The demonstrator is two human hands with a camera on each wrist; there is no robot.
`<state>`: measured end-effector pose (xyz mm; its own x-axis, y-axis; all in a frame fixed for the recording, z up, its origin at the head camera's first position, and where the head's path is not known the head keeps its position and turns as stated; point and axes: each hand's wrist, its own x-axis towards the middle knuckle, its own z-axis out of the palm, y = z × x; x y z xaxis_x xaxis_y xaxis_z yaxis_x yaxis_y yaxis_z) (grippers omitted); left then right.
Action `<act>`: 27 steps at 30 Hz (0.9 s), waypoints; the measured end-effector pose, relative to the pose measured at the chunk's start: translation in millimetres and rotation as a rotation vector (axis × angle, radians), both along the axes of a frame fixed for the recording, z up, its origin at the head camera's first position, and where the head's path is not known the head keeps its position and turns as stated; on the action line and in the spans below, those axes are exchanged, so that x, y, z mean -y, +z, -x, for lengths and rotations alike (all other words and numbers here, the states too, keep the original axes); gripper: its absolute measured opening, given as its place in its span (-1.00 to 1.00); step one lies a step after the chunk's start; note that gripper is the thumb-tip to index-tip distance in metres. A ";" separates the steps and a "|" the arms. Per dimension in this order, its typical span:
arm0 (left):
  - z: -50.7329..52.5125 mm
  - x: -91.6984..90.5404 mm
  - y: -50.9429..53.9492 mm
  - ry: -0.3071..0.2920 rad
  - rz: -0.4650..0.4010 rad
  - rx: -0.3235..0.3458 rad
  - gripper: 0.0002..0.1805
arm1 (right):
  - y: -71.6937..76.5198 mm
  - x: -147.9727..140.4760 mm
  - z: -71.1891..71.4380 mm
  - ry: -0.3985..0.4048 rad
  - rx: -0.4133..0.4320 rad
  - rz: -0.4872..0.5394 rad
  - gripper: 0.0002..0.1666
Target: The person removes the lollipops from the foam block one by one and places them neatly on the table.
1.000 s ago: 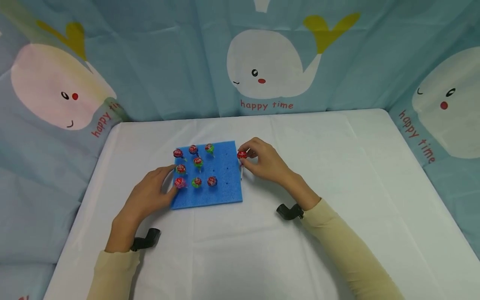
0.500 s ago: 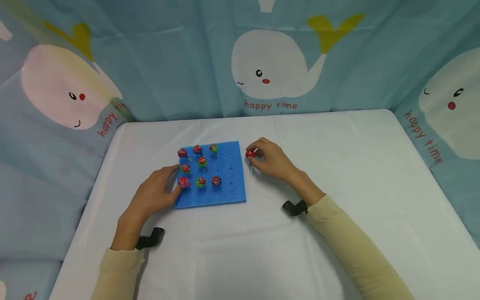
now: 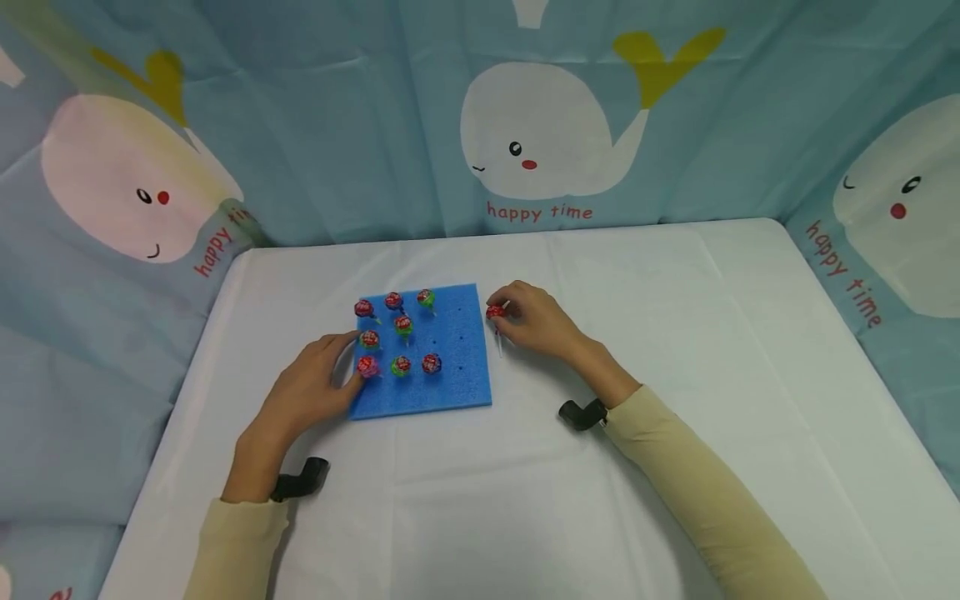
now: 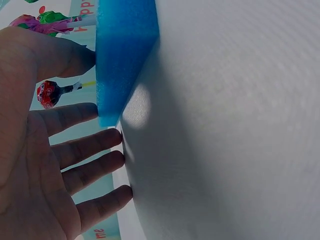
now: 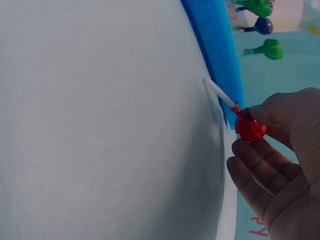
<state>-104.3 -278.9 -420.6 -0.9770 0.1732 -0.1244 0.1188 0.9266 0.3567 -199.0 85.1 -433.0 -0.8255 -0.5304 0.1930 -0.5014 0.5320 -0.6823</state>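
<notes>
A blue foam board [image 3: 457, 387] lies on the white table, with several wrapped lollipops [image 3: 431, 363] standing in it. Small holes show in its right part. My left hand [image 3: 307, 383] touches the board's left edge with thumb and index finger, near a pink lollipop [image 3: 367, 367]; in the left wrist view the fingers [image 4: 90, 172] are spread and fairly straight. Just past the board's right edge, my right hand [image 3: 536, 321] pinches a red lollipop [image 5: 250, 129] by its wrapped head. Its white stick [image 5: 218, 92] points down toward the table.
A white cloth covers the table [image 3: 465, 517]. Blue curtains [image 3: 360, 167] with printed whales hang behind it and at both sides. Each wrist carries a small black camera [image 3: 581, 415].
The head view has shifted slightly. My right hand, with the red lollipop, has moved a little away from the board's right edge and dipped slightly. The left hand keeps its place at the board.
</notes>
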 end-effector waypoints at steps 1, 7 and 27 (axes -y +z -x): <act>0.1 -0.2 0.1 -0.003 -0.001 0.002 -0.25 | -0.3 0.2 0.3 -0.004 0.002 -0.014 -0.72; 1.2 -1.2 1.5 -0.007 -0.003 -0.006 -0.25 | -1.1 -0.1 1.8 -0.009 0.001 -0.074 -0.70; -1.7 -0.1 1.8 0.003 0.004 -0.003 -0.25 | 4.5 3.8 -6.2 -0.049 -0.019 -0.120 -0.53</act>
<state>-102.6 -278.8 -418.7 -0.9778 0.1700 -0.1226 0.1173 0.9285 0.3524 -192.8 81.3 -428.5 -0.8480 -0.5095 0.1461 -0.4847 0.6338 -0.6029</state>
